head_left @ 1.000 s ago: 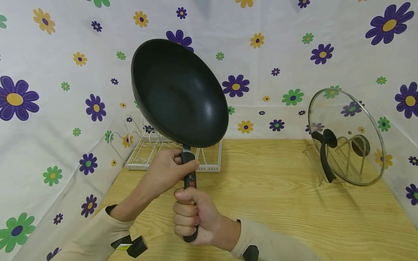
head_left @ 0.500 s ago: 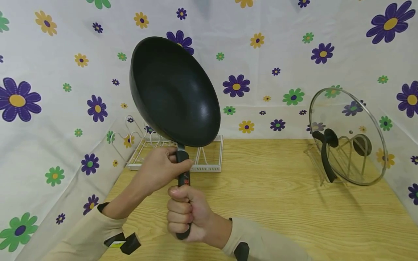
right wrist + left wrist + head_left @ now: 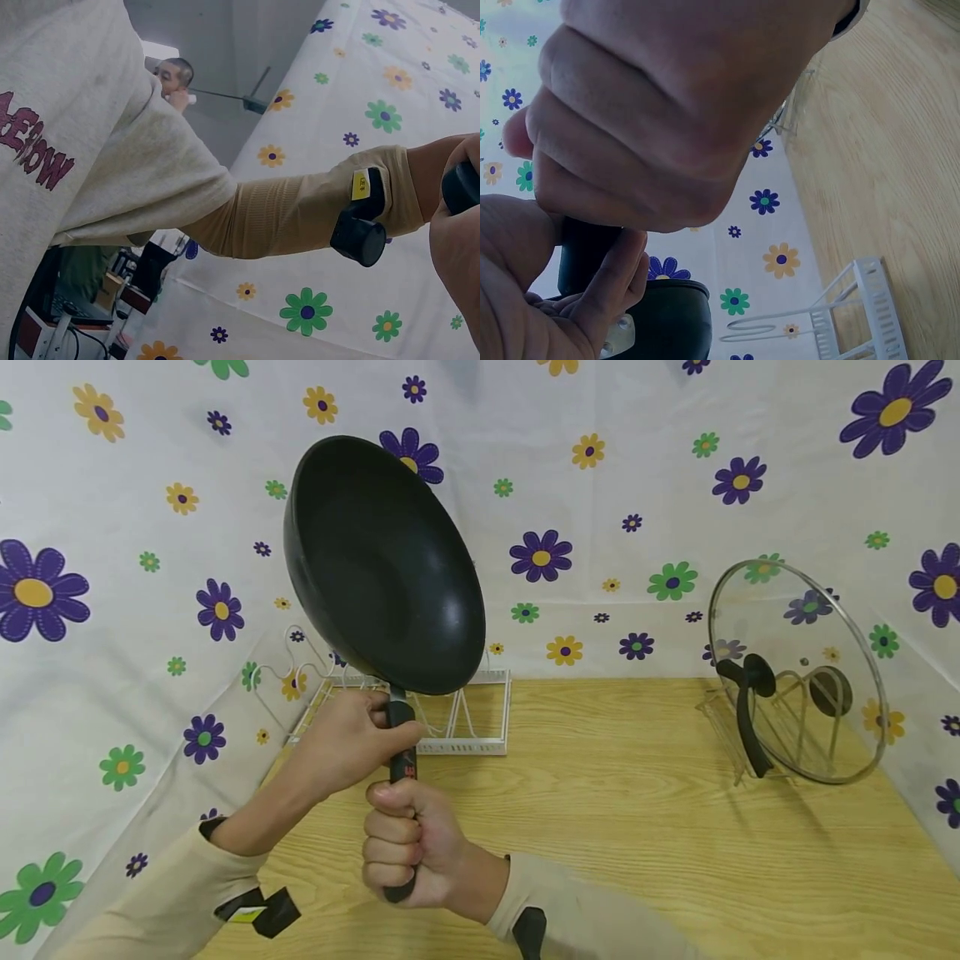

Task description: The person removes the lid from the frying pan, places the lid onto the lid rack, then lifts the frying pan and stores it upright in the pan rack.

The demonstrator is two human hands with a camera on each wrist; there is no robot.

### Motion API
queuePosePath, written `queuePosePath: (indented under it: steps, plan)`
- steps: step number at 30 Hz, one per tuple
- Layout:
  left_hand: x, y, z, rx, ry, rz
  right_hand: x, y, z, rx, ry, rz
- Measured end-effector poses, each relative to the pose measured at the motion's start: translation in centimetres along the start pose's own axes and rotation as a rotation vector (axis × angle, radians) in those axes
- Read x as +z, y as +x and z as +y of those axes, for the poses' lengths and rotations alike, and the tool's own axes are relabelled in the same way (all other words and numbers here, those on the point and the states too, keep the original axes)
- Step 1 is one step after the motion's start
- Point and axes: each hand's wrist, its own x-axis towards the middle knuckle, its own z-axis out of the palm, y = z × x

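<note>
At the right of the wooden surface (image 3: 615,827), you are seeing a glass lid (image 3: 787,672) with a metal rim standing tilted at a wire stand (image 3: 723,737). At the far left, a white rack (image 3: 471,747) is lying, wavy wires rising from its left side. A sheet (image 3: 570,606) printed with purple, yellow and green flowers is hanging behind. In your right wrist view, another person (image 3: 176,79) is showing in the background.

The head view looks down across the counter (image 3: 637,827); the left wrist's, close in, shares it; the right's faces a sleeve (image 3: 292,217).
</note>
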Motion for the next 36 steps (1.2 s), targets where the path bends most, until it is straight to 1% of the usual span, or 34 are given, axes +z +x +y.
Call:
queuePosePath:
  steps: [6,13,17,22,30,36]
  plan:
    - [-0.5,-0.1,-0.1,0.004,0.039,0.004,-0.7,0.7,0.4,-0.004,0.025,-0.062]
    - [-0.7,0.0,-0.1,-0.009,0.106,0.006,-1.0,1.2,0.7,-0.019,0.043,-0.108]
    - [-0.9,0.1,0.0,0.000,0.136,0.007,-1.2,1.5,0.7,-0.024,0.065,-0.137]
    - [-1.1,0.2,0.0,0.017,0.153,0.005,-1.4,1.8,0.8,-0.024,0.088,-0.173]
    - [-1.2,0.4,0.0,0.015,0.154,-0.006,-1.7,2.3,0.9,-0.032,0.108,-0.218]
    - [-1.2,0.4,-0.2,0.018,0.156,-0.001,-1.9,2.5,1.0,-0.045,0.136,-0.229]
